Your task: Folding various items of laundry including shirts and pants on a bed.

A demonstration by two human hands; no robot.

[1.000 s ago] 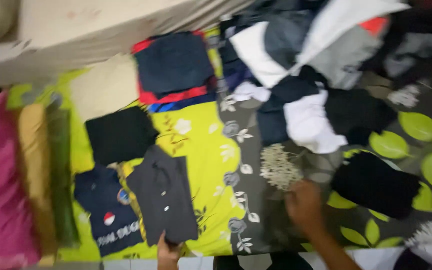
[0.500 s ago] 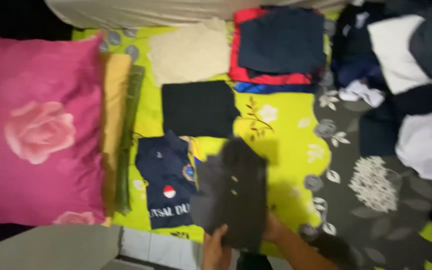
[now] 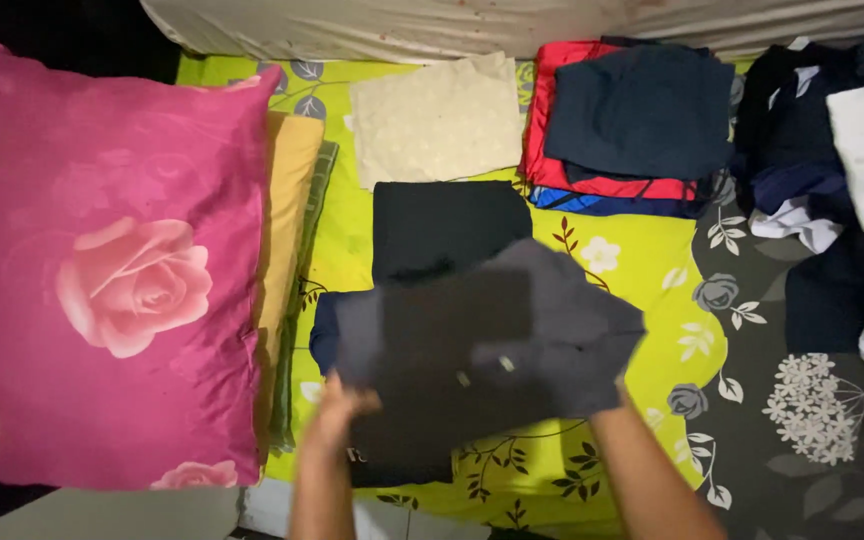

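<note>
Both my hands hold a folded dark grey shirt (image 3: pixel 492 340) flat above the bed. My left hand (image 3: pixel 337 405) grips its left edge and my right hand (image 3: pixel 612 390) is mostly hidden under its right edge. The shirt covers most of a navy shirt (image 3: pixel 327 335) lying on the yellow-green floral sheet (image 3: pixel 642 275). Just beyond it lies a folded black garment (image 3: pixel 447 225).
A large pink rose pillow (image 3: pixel 112 280) fills the left, with folded yellow (image 3: pixel 290 190) and green (image 3: pixel 304 300) cloths beside it. A cream cloth (image 3: pixel 437 120) and a navy-red stack (image 3: pixel 632 120) sit at the back. Unfolded dark and white clothes (image 3: pixel 842 170) pile at the right.
The view swung left. My right hand came off the sheet onto the dark grey shirt, and both hands lifted it, turned it sideways and moved it over the navy shirt.
</note>
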